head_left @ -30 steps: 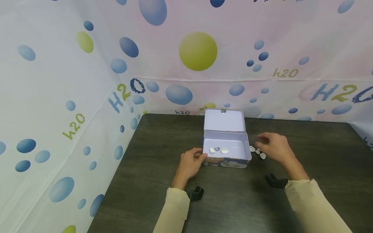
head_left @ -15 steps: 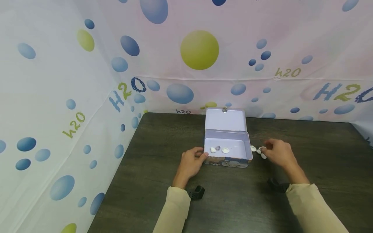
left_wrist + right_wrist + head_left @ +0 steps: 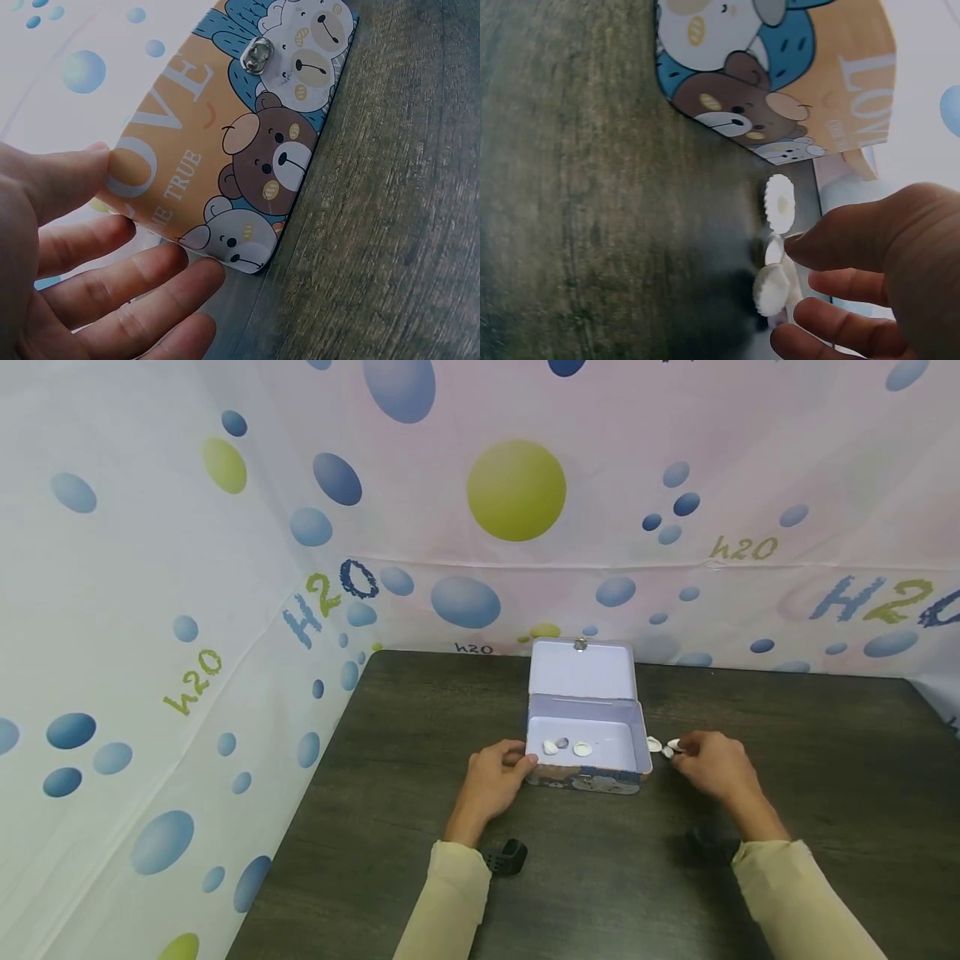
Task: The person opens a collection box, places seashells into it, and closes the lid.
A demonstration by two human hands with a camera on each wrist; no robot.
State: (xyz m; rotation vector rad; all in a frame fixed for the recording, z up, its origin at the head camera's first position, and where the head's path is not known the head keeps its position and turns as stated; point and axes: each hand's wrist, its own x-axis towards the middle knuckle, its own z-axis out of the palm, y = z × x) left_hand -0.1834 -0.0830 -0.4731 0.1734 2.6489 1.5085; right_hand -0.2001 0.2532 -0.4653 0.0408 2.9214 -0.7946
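Observation:
An open tin box (image 3: pixel 588 777), printed with bears and lettering, stands on the table with its lid raised. Inside lie two white seashells (image 3: pixel 582 749) and a small greyish piece (image 3: pixel 562 743). My left hand (image 3: pixel 489 787) holds the box's front left corner, thumb at the rim, fingers against the side. Right of the box is a small cluster of seashells (image 3: pixel 771 289), including a ridged shell (image 3: pixel 780 204) nearest the box. My right hand (image 3: pixel 716 764) is over the cluster, its thumb tip against or very near a small shell (image 3: pixel 775 250); thumb and fingers stand apart. Some shells are partly hidden.
The dark wood-look table (image 3: pixel 600 877) extends around the box. Behind it hangs a white and pink sheet (image 3: pixel 420 518) with blue and green dots, and it also covers the left side. The raised lid (image 3: pixel 582 668) is near the table's back edge.
My right hand has moved slightly down onto the shell cluster, covering the front shell that showed earlier. My left hand stays at the box corner. The view has shifted slightly.

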